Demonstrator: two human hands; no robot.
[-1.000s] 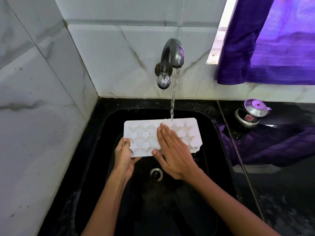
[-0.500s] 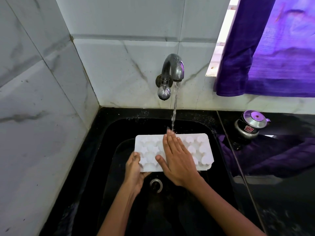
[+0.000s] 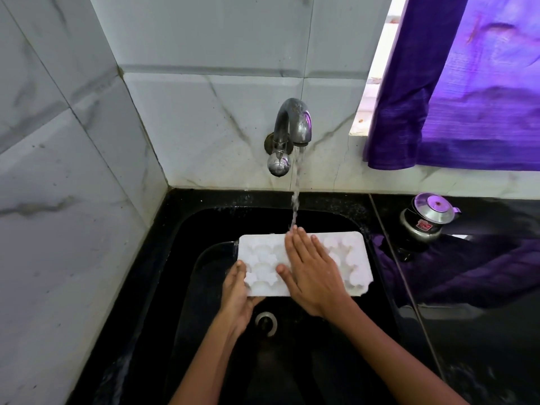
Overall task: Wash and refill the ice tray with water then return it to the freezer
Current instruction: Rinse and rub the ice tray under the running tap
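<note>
Gripping the near-left corner, the left hand (image 3: pixel 236 290) holds the ice tray (image 3: pixel 347 258) over the sink (image 3: pixel 187 229), long axis left-right; the right hand (image 3: pixel 314 276) lies flat across it, fingertips under the tap (image 3: pixel 292 127) stream.

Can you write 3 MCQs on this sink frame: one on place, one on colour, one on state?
1. Where does the right hand lie?
A. flat on the ice tray
B. on the tap
C. on the counter

2. What colour is the sink?
A. white
B. black
C. steel grey

3. What is the state of the tap?
A. off
B. dripping only
C. running

Answers:
1 A, its straight fingers rest across the middle of the tray, while the left hand grips the tray's near left corner.
2 B, the basin and its rim are black against pale marble tiles.
3 C, a steady stream falls from the spout to the fingertips at the tray's far edge.
</note>
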